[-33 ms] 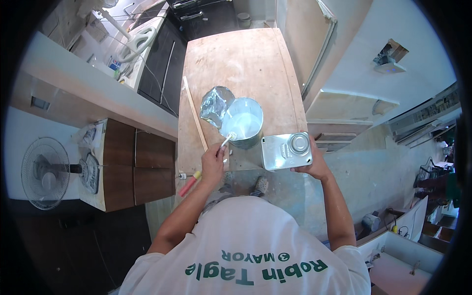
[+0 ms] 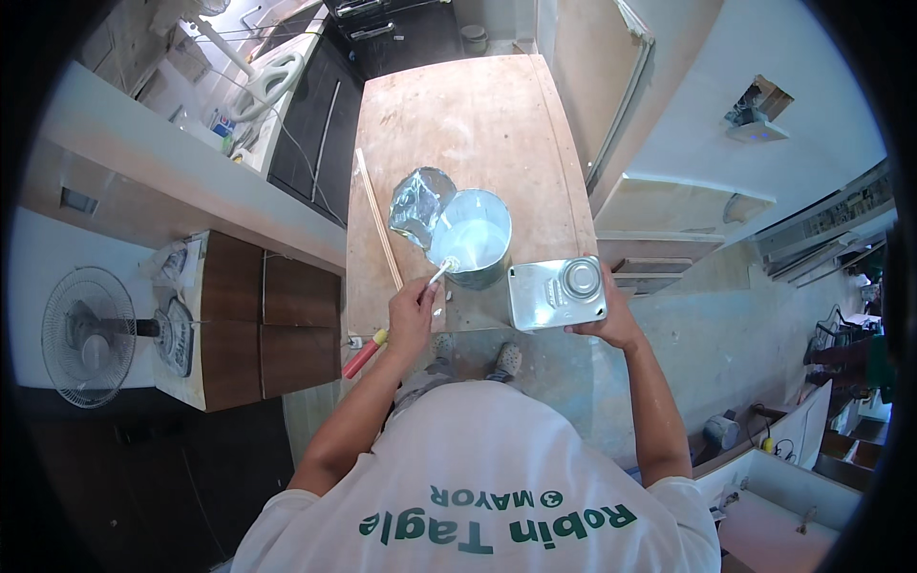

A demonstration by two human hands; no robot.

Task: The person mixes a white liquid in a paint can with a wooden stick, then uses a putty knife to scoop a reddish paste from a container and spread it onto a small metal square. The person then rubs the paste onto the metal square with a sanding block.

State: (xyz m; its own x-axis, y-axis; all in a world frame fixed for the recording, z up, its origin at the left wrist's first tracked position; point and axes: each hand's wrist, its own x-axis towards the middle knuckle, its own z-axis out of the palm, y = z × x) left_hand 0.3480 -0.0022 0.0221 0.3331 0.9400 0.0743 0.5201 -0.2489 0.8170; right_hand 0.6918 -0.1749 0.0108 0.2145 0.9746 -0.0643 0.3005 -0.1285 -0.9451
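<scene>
An opened round metal can (image 2: 485,280) with white paint-like liquid (image 2: 475,241) inside stands on the wooden tabletop. Its bent lid (image 2: 420,204) sticks up along the far left rim. My left hand (image 2: 411,310) pinches a thin pale stick (image 2: 438,274), whose far end is at the can's near-left rim, coated in white. To the right of the can, my right hand (image 2: 611,315) grips a rectangular metal tin (image 2: 549,307) by its right side. The tin's round cap (image 2: 582,277) faces up; whether its base touches the table I cannot tell.
Thin wooden strips (image 2: 378,220) lie along the left of the tabletop (image 2: 468,115). A red-and-yellow handled tool (image 2: 363,356) is by the near left corner. A fan (image 2: 91,336) stands left on a brown cabinet (image 2: 234,325). A white box-like cabinet (image 2: 793,516) sits lower right.
My left hand has shifted very slightly to the left. My right hand and the tin have stayed put.
</scene>
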